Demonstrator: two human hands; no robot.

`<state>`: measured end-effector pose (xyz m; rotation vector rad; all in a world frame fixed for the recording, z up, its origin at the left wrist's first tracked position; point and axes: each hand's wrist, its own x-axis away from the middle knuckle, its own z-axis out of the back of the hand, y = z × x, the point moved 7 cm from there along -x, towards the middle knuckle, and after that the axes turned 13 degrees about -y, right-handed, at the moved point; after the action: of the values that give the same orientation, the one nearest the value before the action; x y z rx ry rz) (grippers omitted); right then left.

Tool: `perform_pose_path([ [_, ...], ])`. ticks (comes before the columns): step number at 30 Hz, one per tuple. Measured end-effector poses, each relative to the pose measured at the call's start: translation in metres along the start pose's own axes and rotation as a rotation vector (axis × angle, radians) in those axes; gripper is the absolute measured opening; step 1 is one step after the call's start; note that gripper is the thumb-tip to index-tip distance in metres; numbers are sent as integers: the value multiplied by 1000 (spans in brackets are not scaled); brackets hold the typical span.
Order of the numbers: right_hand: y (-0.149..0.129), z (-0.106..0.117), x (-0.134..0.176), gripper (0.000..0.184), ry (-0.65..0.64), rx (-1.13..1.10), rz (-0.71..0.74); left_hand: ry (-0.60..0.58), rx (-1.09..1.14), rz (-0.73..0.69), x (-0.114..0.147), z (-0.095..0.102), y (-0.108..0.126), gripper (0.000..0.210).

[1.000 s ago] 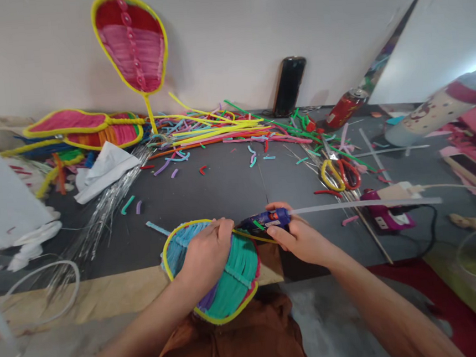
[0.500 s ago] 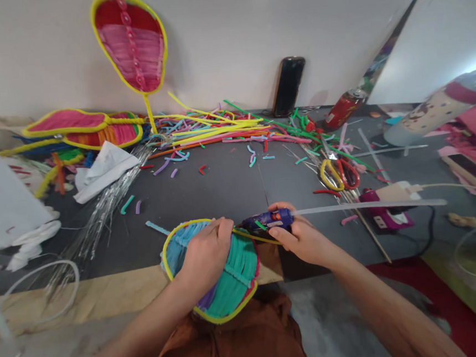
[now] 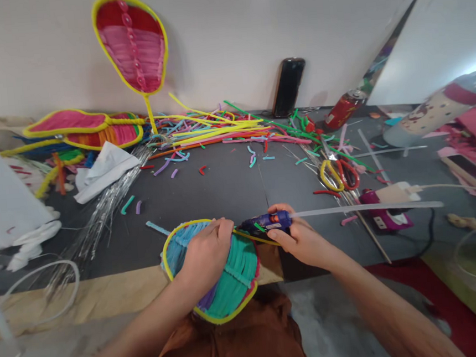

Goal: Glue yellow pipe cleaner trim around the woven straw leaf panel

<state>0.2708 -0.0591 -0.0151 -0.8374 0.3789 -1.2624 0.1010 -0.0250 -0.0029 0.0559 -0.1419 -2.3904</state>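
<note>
The right hand (image 3: 304, 238), gripping a dark-blue plastic glue gun (image 3: 282, 219), has edged slightly left, while the left hand (image 3: 208, 254) still pinches a yellow-rimmed, teal-and-blue fuzzy oval panel (image 3: 242, 265), rim work apparently continuing.

The craft panel (image 3: 242, 261) at bottom centre goes from light blue at its left to teal at its right, with purple low down, a yellow border and magenta along the right edge. Beside it, the glue gun (image 3: 262, 222) is dark blue with an orange-red spot and a bright green mark; its glue stick (image 3: 365, 208) is translucent white. Upper left, the paddle-shaped piece (image 3: 149, 50) shows deep red over banded pink, rimmed yellow, with a pink dotted line down the middle. Right of centre, the scissors (image 3: 340, 168) have one yellow and one red handle. The upper-right bottle (image 3: 432, 109) is cream, dark-spotted, with a pink band.
</note>
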Motion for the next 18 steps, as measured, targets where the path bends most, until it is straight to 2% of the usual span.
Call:
perform_pose_path([
  [6,-9,8,7,23,-37,68,8,-21,7,-9,0,-1,0,20],
  [9,-4,26,13,28,32,126,-43,-50,-5,5,0,-3,0,18],
  [12,19,55,18,39,186,329,-165,-51,-10,16,0,-4,-1,17],
  [14,35,74,19,41,249,520,-191,-40,15,16,0,-4,-2,18],
  [18,54,98,23,51,276,822,-257,-33,79,18,1,-6,-5,19],
])
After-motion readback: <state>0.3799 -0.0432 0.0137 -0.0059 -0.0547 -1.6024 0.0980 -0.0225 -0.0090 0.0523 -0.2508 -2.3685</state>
